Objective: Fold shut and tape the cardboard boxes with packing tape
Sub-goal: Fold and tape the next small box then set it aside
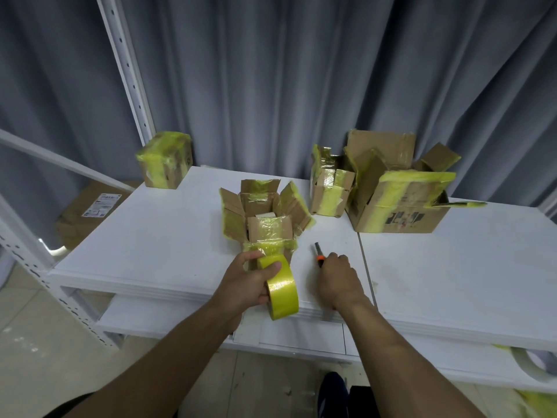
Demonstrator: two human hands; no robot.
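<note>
Packing tape roll [281,289] is gripped by the left hand [247,282] at the bench [168,236] edge, with the open box [265,212] just beyond; a cutter [318,251], clasped in the right hand [337,277], is pointed away, right of the box.

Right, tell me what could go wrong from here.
1. The right hand grips the cutter close to the left hand on the tape roll; a slip could nick fingers.
2. The centre box has its flaps open while tape runs to its front; pulling may drag or tip it.
</note>
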